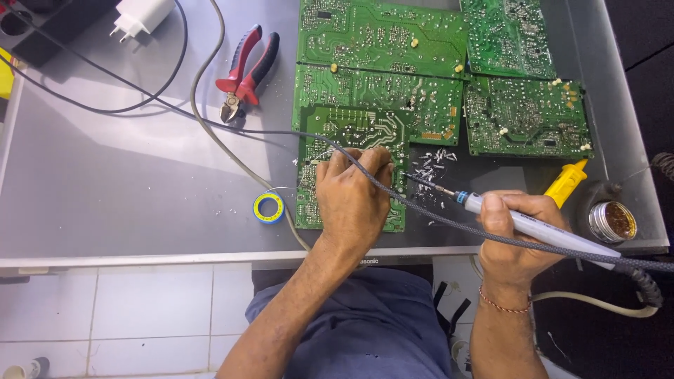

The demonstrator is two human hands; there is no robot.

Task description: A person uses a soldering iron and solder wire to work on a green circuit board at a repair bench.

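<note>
— Far left on the grey table (105, 182)?
— White plug adapter (140, 15), dark cables; red-handled cutters (244, 70) further right.
— Nearer, left of centre?
— Blue-and-yellow tape roll (269, 208), just left of the near green circuit board (351, 151).
— Left hand (353, 200)?
— Pressed flat on that board, fingers together, clamped on nothing.
— Right of it?
— Metal clippings (430, 167), then right hand (516, 235) closed around soldering iron (533, 230), tip pointing left, near the board's right edge.
— Far right?
— Yellow tool (566, 182), round flux tin (613, 222).

Green circuit boards (382, 42), red-and-black cutters (244, 70), a blue-and-yellow tape roll (268, 208), a white charger (142, 15), a grey braided cable (393, 193).
</note>
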